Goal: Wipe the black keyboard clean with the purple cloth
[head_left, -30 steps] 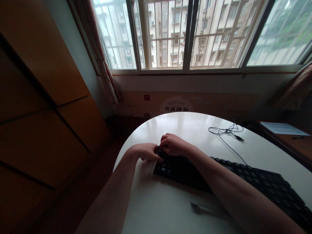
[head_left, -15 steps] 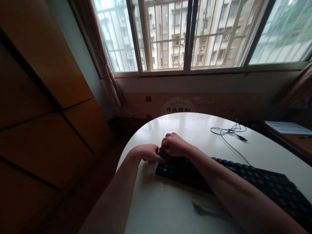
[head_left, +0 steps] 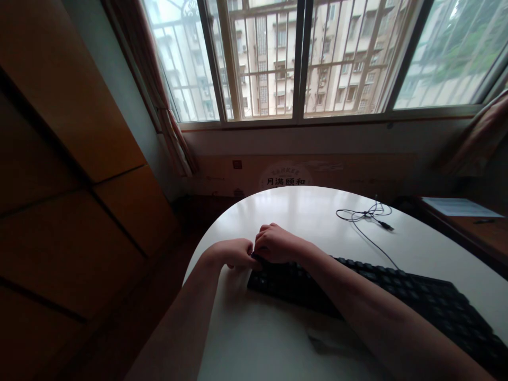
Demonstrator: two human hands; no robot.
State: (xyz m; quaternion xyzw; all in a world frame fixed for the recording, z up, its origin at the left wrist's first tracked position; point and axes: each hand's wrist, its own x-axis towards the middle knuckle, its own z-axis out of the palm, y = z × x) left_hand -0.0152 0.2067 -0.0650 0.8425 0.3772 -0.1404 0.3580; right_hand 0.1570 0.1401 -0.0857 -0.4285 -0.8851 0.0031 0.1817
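A black keyboard lies across the white table, slanting down toward the right. My left hand grips its far left corner, with the thumb over the keys and the fingers at the edge. Close against it, my right hand is closed over the same corner, its fingers curled; whatever is between them is hidden. My right forearm crosses above the keyboard and covers part of its middle. A blurred, thin grey object lies on the table in front of the keyboard, partly under that forearm.
The keyboard's black cable lies loosely coiled behind it, ending in a USB plug. At the right stands a brown desk with a paper sheet and a pen. Wooden cabinets stand left; a barred window is ahead.
The view has shifted slightly, so most things sit a little further left. Both hands stay at the keyboard's left corner, with the right fingers bent a bit differently.
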